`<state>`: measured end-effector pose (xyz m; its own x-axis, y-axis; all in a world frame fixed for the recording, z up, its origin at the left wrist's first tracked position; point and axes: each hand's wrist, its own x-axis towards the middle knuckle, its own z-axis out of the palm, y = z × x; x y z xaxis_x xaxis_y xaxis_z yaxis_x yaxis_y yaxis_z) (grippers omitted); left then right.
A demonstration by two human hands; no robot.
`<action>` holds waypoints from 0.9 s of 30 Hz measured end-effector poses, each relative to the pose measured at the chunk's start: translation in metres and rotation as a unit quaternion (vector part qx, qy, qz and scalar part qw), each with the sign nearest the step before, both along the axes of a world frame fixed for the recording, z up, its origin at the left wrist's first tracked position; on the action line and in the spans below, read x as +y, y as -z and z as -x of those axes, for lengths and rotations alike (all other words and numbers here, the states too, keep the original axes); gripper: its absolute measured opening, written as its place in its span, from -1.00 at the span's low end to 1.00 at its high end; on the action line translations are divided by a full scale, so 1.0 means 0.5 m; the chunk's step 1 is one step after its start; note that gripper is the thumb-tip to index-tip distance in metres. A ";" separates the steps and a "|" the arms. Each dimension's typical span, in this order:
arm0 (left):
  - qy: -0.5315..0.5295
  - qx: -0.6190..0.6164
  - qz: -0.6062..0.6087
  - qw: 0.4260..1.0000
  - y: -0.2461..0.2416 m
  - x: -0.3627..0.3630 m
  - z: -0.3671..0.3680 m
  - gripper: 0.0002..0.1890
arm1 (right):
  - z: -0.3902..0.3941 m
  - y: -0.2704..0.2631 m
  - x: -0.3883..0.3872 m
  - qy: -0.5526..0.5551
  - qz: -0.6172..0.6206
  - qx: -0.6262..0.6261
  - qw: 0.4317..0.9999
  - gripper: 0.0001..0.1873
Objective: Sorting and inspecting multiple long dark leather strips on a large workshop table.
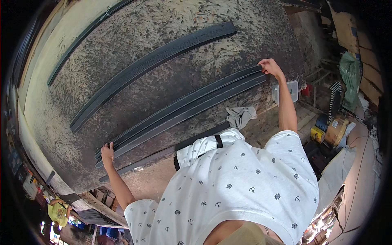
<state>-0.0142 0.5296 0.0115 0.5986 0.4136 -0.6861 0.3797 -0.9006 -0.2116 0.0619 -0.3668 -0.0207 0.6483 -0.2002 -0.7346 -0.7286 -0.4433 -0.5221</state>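
Two long dark strips lie side by side across a stained table [92,101]. My right hand [269,67] pinches the right end of the farther dark strip [190,95] between thumb and fingers. At the other end, my left hand [107,153] rests over the strips with its fingers on the farther one; whether it grips is unclear. The nearer dark strip [190,110] has a light dotted line along it. Beyond them lies a thick stack of dark strips [153,61], and farther off a thin dark bundle [82,39] tied with a light string.
A grey cloth [242,117] lies near my waist, by another dark strip [141,160] along the table's near edge. A clear plastic container [292,92] sits by my right forearm. To the right are a fan [334,101] and a tape-wrapped roll [337,130]. Another person [58,212] is at lower left.
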 end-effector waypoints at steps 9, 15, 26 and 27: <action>-0.025 -0.006 -0.016 1.000 -0.009 -0.004 0.002 -0.25 | 0.004 -0.041 0.034 -0.020 0.018 -0.059 0.998 -0.85; 0.027 -0.073 -0.024 0.997 -0.001 0.000 -0.033 -0.25 | -0.060 -0.056 0.093 -0.109 0.167 -0.122 0.972 -0.77; 0.077 -0.351 0.030 0.933 0.117 -0.172 -0.237 -0.21 | -0.155 -0.016 0.322 -0.258 0.298 -0.291 0.872 -0.28; 0.072 -0.373 0.011 0.925 0.128 -0.186 -0.235 -0.23 | -0.141 -0.018 0.322 -0.256 0.316 -0.300 0.863 -0.27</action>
